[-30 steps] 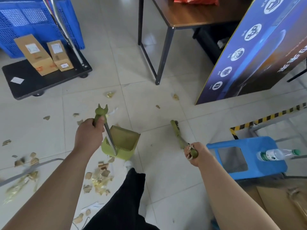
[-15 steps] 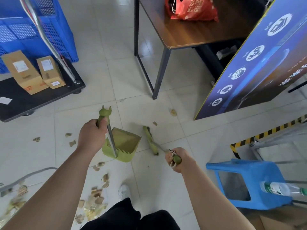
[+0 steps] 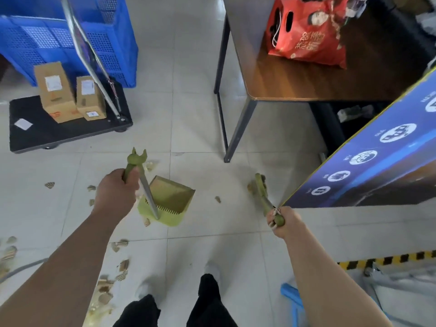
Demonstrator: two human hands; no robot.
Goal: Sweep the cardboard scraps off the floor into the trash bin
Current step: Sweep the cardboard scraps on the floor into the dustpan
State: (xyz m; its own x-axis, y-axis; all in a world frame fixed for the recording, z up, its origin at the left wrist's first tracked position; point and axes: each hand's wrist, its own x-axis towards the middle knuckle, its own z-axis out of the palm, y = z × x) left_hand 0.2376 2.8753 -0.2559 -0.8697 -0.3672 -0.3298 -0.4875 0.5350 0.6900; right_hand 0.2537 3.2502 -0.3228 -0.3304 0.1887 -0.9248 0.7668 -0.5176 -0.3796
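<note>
Left hand [image 3: 116,192] clamped on dustpan [image 3: 168,201] handle; right hand [image 3: 282,221] clamped on broom [image 3: 261,188]. Step: sweeping. Next, likely: draw scraps [image 3: 218,199] at 2 o'clock of the dustpan into it.

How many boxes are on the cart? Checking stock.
2: a taller box on the left, a shorter box right beside it, both on the cart. None seems hidden.

My dustpan [image 3: 168,201] & broom [image 3: 262,190]: olive green. Scraps [image 3: 122,265]: tan, ribbed. Floor [image 3: 188,114]: pale grey tile. Crate [image 3: 47,41]: blue mesh. Bag [image 3: 306,34]: red w/ print. Tape [image 3: 387,258]: yellow/black stripes.
</note>
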